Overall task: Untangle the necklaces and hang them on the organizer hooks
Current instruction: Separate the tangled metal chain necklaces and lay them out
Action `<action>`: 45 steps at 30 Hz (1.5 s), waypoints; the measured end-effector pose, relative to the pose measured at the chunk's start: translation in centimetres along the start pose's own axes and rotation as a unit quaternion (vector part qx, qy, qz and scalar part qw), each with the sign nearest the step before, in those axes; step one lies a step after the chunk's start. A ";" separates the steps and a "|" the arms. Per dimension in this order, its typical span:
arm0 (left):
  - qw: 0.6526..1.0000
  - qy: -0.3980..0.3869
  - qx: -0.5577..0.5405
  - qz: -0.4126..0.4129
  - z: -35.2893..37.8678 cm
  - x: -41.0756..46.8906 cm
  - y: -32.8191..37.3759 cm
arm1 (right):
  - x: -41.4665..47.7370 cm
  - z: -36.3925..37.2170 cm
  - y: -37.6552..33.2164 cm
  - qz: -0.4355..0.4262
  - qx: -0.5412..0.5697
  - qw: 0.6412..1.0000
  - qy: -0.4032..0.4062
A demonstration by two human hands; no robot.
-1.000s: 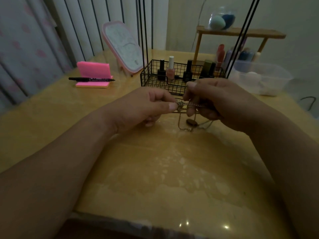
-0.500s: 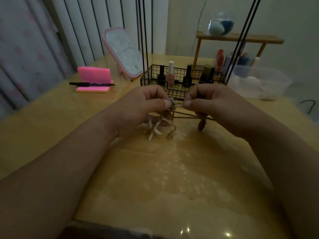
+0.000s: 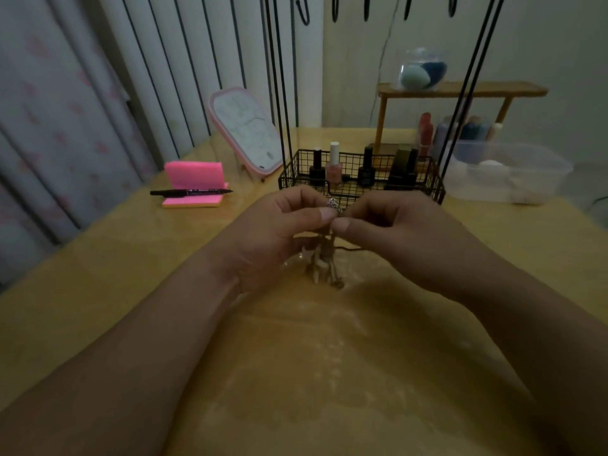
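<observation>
Two or more necklaces, tangled in one bunch, are held just in front of the wire basket, above the table. The count is uncertain, since the light is dim and the strands blur together. Pale shell-like pendants and a dark cord hang from the bunch on the near side of the basket. A small silver piece at its top shows against the basket's front wall.

Left hand: thumb and forefinger pinch the top of the bunch, the other fingers curled beneath.

Right hand: thumb and forefinger pinch a strand right beside the left's grip, the thumbs nearly touching.

Handling, as judged: light, limp, fine chain that slips from a loose pinch and kinks or snaps under a hard pull. It is best taken with the fingertips close to the knot or at a clasp, teasing the loops apart rather than tugging. The pendants are likely to snag.

Hooks: high above the basket, at the top of the black uprights. No necklace hangs on those in view.
</observation>
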State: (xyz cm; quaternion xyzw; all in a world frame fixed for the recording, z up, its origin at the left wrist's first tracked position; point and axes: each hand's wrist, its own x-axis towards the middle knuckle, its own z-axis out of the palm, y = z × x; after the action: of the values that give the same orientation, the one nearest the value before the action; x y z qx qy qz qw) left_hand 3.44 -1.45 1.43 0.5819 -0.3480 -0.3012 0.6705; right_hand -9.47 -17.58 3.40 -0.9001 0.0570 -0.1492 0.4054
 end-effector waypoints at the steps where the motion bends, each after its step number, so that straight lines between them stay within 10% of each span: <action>1: 1.000 0.002 0.012 0.004 -0.1 0.0 0.0 | 0.0 0.2 0.0 0.003 -0.002 1.000 -0.010; 18: 0.998 0.020 0.063 0.004 -0.1 0.5 -0.6 | 0.5 0.3 1.0 0.040 0.084 0.993 0.074; 33: 0.999 -0.005 0.036 0.033 -0.3 0.4 -0.3 | 0.3 0.6 0.6 -0.010 0.146 0.989 0.003; 45: 0.989 -0.001 0.142 0.032 -0.1 0.5 -0.7 | 0.8 0.1 1.2 0.112 0.342 0.933 -0.021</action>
State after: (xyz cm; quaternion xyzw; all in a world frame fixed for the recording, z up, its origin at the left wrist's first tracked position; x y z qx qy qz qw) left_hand 3.81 -1.92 0.82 0.6593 -0.4061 -0.2274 0.5905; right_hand -8.64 -18.52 2.59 -0.6975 0.0939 -0.0944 0.7041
